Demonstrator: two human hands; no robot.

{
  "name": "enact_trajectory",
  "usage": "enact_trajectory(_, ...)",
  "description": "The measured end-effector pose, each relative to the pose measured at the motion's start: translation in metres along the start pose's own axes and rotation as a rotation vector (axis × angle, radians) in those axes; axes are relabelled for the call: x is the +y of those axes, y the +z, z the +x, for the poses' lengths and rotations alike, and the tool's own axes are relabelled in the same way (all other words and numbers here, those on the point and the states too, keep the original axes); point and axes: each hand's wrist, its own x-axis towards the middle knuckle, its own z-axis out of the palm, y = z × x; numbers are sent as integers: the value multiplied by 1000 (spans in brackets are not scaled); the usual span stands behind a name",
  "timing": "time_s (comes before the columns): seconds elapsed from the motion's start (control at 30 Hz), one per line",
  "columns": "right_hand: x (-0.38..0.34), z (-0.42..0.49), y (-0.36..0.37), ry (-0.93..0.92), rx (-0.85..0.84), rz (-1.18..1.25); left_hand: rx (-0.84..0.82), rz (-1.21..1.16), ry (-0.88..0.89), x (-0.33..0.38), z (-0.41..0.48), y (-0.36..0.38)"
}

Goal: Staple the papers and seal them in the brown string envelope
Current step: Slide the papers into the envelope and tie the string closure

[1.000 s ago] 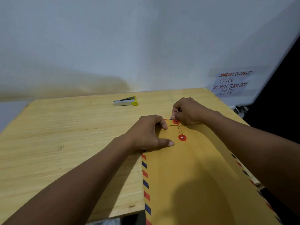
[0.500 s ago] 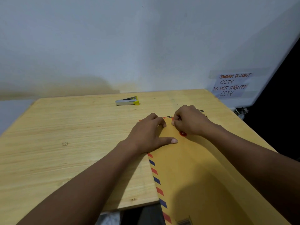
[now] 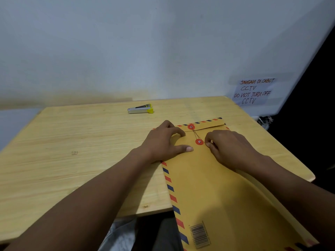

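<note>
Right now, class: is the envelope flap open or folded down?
Folded down: the flap lies flat against the envelope, with string running between both red buttons.

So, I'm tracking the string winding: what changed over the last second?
The right hand, pinching the string, moved from the upper red disc back toward the person, to beside the lower disc. The left hand kept pressing the envelope; the stapler stayed put.

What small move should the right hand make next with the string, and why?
Probably loop the string under the lower red disc and back up toward the upper red disc. The right hand pinches the string just beside the lower disc, the string already crosses between both discs, and the left hand presses the envelope flat.
</note>
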Motion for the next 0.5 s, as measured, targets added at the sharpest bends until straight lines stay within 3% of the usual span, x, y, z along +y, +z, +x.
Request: enact_trajectory(0.5,-27,9,-6,-12,-210,187,10,-20,-4,-2,0,1)
